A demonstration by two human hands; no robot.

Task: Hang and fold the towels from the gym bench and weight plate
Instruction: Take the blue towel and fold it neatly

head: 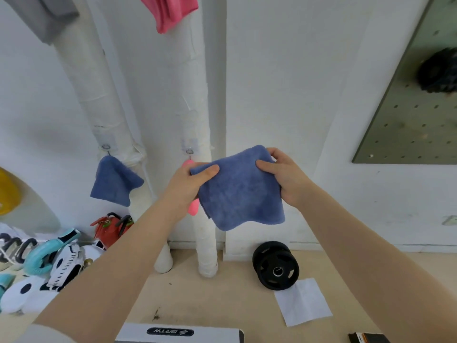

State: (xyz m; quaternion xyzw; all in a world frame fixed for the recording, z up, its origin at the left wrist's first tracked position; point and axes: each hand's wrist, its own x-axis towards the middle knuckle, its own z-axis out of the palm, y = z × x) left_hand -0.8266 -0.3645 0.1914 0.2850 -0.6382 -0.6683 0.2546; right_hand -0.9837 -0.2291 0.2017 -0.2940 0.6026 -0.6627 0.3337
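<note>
Both hands pinch the folded blue microfibre towel (241,189) mid-air: left hand (190,184) at nine o'clock, right hand (284,174) at three. Its long axis runs hand to hand (left nearer the pipe hook (189,151), at eleven o'clock).

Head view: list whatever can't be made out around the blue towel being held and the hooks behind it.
- Pink towel on the right hook: mostly hidden behind the left hand and the held blue towel.
- Held blue towel: how many layers it is folded into cannot be told.
- Grey cloth and upper pink cloth: cut off by the top edge.
- Black object on the pegboard: blurred, cut by the right edge.
</note>
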